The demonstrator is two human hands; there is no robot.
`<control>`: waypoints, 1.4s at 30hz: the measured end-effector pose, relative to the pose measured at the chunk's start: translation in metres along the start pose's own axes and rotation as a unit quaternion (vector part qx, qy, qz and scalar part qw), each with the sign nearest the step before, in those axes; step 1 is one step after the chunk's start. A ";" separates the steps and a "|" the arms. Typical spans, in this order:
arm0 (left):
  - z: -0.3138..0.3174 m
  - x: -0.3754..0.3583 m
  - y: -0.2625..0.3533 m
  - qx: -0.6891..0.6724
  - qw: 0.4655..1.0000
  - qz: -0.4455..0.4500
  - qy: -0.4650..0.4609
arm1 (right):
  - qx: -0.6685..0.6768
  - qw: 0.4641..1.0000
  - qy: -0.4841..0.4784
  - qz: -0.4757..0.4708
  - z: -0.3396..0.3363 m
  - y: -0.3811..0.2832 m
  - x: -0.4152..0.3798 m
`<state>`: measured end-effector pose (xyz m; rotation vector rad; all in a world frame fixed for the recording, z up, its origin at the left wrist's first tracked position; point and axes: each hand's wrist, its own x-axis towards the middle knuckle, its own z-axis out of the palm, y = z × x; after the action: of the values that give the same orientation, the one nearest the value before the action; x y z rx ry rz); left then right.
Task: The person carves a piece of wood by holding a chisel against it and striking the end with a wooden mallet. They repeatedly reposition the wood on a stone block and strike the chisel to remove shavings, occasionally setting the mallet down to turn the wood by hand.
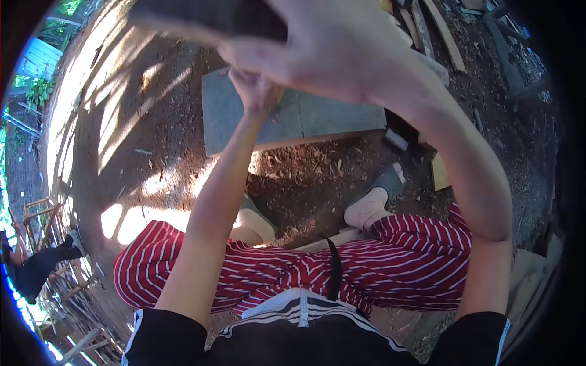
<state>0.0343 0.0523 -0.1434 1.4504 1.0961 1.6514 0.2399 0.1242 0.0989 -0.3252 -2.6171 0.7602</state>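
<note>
My right hand (293, 52) is raised at the top, blurred and close to the camera. It grips a broad, dark object (207, 18) with a paler lower edge; its kind is smeared by motion. Lower down, my left hand (253, 88) is closed over a grey slab (342, 116) on the ground. A bit of something tan (278, 96) shows beside its fingers, mostly hidden by the hand. The slab has a crack or joint running across its top.
My sandalled feet (372, 204) rest on leaf-strewn dirt before the slab. Beside its right end sits a dark block (400, 135), and a yellowish wood piece (439, 172) is nearby. Long boards (444, 33) lie at upper right. Another person's dark-clothed leg (52, 262) shows at far left near stacked sticks.
</note>
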 end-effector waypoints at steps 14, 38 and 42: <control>0.046 0.018 0.091 -0.016 0.933 -0.005 0.358 | -0.096 0.967 -0.096 0.217 0.122 0.123 -0.021; 0.053 0.012 0.060 0.066 0.946 -0.015 0.316 | 0.145 0.985 -0.050 0.073 0.026 0.057 0.005; 0.021 -0.023 -0.043 0.167 0.927 0.000 0.335 | -0.047 0.998 0.001 0.035 0.017 0.019 -0.003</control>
<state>0.0569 0.0529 -0.1914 1.0765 1.8221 2.1056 0.2377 0.1309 0.0744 -0.4465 -2.6576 0.6602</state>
